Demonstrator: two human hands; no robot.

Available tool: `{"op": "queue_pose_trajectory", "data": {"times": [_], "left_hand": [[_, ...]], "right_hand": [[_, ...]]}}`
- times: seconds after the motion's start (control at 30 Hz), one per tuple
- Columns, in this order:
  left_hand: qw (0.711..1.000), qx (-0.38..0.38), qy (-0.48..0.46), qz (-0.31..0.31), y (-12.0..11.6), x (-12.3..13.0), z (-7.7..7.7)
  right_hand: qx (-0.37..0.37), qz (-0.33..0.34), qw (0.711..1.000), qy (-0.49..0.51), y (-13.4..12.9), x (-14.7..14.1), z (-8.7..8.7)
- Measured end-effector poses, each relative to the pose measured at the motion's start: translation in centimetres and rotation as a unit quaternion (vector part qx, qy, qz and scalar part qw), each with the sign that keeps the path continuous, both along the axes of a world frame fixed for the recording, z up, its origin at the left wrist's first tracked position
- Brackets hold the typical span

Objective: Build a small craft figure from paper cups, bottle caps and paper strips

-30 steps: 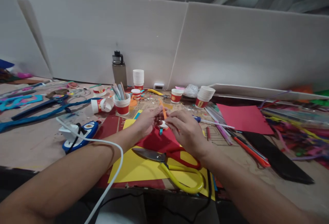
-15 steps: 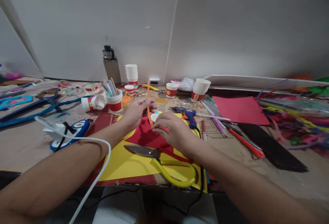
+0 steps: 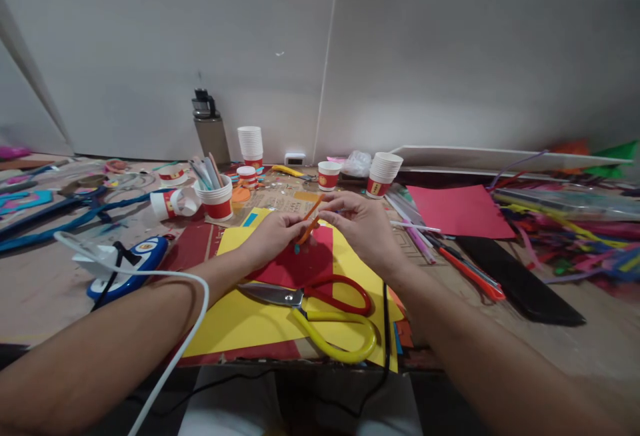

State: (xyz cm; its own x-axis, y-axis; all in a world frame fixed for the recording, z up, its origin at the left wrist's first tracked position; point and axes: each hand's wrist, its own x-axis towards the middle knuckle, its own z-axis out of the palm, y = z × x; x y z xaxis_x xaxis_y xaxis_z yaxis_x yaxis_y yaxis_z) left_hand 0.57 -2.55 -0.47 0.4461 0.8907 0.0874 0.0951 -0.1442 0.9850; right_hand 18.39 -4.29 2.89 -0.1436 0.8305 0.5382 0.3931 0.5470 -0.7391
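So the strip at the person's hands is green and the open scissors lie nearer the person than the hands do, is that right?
Not quite: the strip at the left hand and right hand is orange, as the head view shows. The scissors are as you say.

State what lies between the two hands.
In the head view, an orange strip lies between the left hand and the right hand, with red paper below it.

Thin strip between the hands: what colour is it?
The strip is orange, in the head view.
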Motion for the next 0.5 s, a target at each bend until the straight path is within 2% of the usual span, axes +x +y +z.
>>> {"op": "queue_pose_trajectory", "data": {"times": [0.17, 0.3, 0.37, 0.5], "left_hand": [[0.999, -0.003, 0.032, -0.005, -0.50, 0.27, 0.34], [0.999, -0.002, 0.033, -0.017, -0.55, 0.22, 0.29], [1.000, -0.015, 0.000, -0.026, -0.47, 0.21, 0.11], [0.986, -0.091, -0.136, -0.034, -0.37, 0.40, -0.31]], "right_hand": [[-0.060, 0.018, 0.996, 0.063, 0.02, -0.27, -0.10], [-0.080, 0.017, 0.994, 0.071, -0.06, -0.23, 0.08], [-0.086, 0.018, 0.993, 0.077, -0.04, -0.17, 0.11], [-0.092, 0.017, 0.991, 0.092, 0.08, -0.18, -0.04]]}}
